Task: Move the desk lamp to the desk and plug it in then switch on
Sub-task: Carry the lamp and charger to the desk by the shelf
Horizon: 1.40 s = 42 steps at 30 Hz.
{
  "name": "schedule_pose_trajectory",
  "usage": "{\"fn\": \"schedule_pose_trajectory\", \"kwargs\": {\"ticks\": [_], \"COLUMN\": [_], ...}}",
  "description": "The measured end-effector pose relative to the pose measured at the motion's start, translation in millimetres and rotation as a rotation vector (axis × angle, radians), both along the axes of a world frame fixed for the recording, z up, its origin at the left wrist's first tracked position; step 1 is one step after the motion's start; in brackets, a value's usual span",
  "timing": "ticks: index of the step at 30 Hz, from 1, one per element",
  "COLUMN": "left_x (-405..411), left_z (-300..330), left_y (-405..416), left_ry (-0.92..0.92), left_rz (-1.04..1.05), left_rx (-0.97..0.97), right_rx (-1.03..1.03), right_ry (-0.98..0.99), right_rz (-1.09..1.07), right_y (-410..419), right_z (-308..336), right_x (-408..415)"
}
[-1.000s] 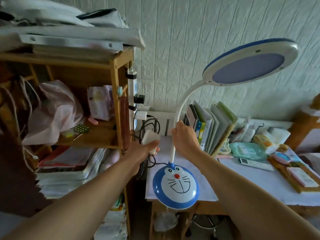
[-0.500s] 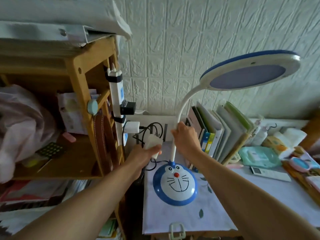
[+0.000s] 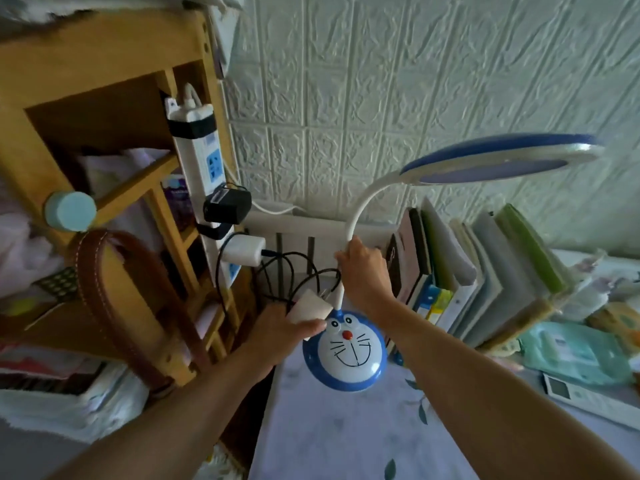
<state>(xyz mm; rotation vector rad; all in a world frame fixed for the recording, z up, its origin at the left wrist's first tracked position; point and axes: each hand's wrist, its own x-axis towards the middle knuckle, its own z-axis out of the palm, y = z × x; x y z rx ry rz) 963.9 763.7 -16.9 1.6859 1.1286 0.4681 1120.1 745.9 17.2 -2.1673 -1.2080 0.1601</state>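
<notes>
A wooden shelf [image 3: 104, 81] on the left carries an upright power strip [image 3: 201, 161] with two adapters plugged in. Just right of it, the left hand [image 3: 277, 336] has its fingers closed on the lamp's white plug [image 3: 310, 306]. The right hand [image 3: 367, 271] grips the white neck of the lamp [image 3: 346, 355], whose blue cartoon-face base is at the bench [image 3: 346, 438] top's near-left corner, beside a row of books [image 3: 485, 271].
</notes>
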Motion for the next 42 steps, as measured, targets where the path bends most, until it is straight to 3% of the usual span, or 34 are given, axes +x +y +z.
{"fn": "schedule_pose_trajectory", "kwargs": {"ticks": [13,21,42], "left_x": [30.6,45.9,52.5], "left_z": [-37.7,-67.4,-111.3], "left_y": [10.5,22.3,40.0], "left_ry": [-0.025,0.072,0.088], "left_rz": [0.141,0.234,0.287], "left_rx": [-0.046,-0.138,-0.206], "right_rx": [0.026,0.031,-0.055], "right_ry": [0.168,-0.033,-0.064], "right_rz": [0.118,0.129,0.227], "right_y": [45.3,62.2,78.8], "right_z": [-54.3,-81.3,-102.3], "right_x": [41.0,58.8,71.7]}}
